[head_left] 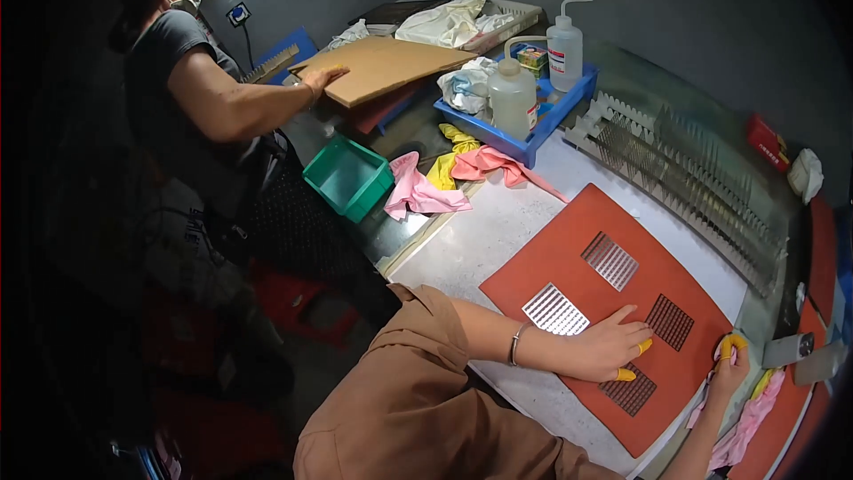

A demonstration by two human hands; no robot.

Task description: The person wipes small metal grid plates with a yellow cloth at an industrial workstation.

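A red rectangular mat lies on the worktable, with several small metal plates full of rows of slots on it. My left hand rests over the mat, fingers stretched out and yellow cots on some tips. Its thumb touches the nearest dark plate, and its other fingers reach close to the right-hand dark plate. A shiny plate and a grey plate lie farther left and back. At the mat's right edge my right hand is closed, with yellow cots; what it pinches is unclear, perhaps whitish cloth.
A blue tray holds squeeze bottles and crumpled cloths. Beside it stand a green bin and pink and yellow cloths. A toothed rack runs along the back right. At left a co-worker has a hand on a brown board.
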